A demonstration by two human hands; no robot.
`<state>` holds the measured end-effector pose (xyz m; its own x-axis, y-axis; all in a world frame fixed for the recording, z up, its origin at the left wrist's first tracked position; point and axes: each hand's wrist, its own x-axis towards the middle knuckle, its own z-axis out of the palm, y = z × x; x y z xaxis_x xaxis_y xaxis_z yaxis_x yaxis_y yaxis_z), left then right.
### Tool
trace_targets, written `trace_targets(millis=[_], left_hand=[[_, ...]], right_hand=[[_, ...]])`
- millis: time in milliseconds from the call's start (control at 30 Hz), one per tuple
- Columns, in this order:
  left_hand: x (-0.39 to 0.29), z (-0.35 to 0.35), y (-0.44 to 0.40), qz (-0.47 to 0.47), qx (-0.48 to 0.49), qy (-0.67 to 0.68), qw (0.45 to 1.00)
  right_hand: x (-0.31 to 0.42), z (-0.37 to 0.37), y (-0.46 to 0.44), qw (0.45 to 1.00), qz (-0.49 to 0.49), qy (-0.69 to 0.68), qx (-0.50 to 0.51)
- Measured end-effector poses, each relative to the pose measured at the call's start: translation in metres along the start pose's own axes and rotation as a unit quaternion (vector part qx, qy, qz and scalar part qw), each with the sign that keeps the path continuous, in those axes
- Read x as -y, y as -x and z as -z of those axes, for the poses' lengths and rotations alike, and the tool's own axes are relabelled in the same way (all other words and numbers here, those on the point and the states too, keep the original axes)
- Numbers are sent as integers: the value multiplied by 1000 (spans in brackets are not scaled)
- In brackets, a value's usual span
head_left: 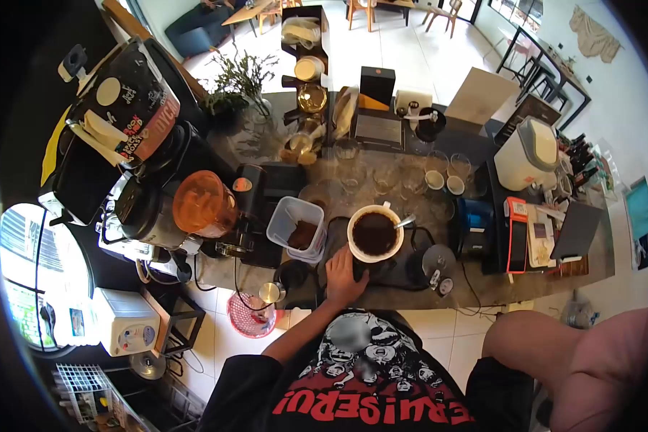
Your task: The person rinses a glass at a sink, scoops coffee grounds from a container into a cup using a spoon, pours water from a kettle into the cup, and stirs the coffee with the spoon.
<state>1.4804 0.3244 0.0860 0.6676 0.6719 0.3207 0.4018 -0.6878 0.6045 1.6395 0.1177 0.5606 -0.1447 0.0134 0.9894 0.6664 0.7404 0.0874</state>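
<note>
A white cup [375,233] of dark liquid stands on the counter, with a spoon [406,221] in it. My left hand [344,278] is at the cup's lower left side, fingers stretched toward it and thumb apart, over something black. Whether the fingertips touch the cup is unclear. To the left sits a clear square container [295,225] with brown grounds inside. A lidded glass vessel [437,263] stands right of the cup. My right hand is not in view.
A grinder with an orange hopper [204,203] stands left. Several glasses [386,176] line the counter behind the cup. A blue-black device [475,227] and white bin [527,155] stand right. A person's bare arm and pink sleeve [619,353] are close at the lower right.
</note>
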Motion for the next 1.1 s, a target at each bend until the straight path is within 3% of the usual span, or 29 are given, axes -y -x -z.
trace_targets(millis=[167, 233, 267, 300, 467, 733, 833, 933, 1000, 1033, 1100], left_hand=[[-5, 1, 5, 24, 57, 4, 998], [-18, 21, -19, 24, 92, 125, 988], [-12, 15, -14, 10, 67, 110, 992], [8, -16, 9, 1, -11, -2, 1000], [-7, -5, 13, 35, 28, -10, 999], [-2, -1, 8, 8, 37, 3, 999], [-2, 4, 7, 56, 107, 55, 991], [-11, 25, 37, 50, 92, 149, 983], [-48, 116, 27, 144, 362, 197, 900], [-75, 165, 10, 43, 395, 234, 887], [-138, 267, -17, 16, 396, 308, 865]], right_hand=[[7, 7, -2, 1000, 20, -2, 15], [8, 10, 3, 999, 32, -14, 13], [6, 12, 6, 999, 32, -18, -1], [3, 13, 6, 1000, 21, -20, -7], [-9, 11, 8, 999, -26, -25, -19], [5, 6, 4, 999, -18, -27, -11], [13, 5, 5, 999, -21, -34, -15], [14, 6, 3, 998, -37, -33, -26], [15, 4, 2, 998, -46, -37, -29], [15, 2, 3, 997, -54, -38, -31], [13, -5, 8, 995, -71, -48, -45]])
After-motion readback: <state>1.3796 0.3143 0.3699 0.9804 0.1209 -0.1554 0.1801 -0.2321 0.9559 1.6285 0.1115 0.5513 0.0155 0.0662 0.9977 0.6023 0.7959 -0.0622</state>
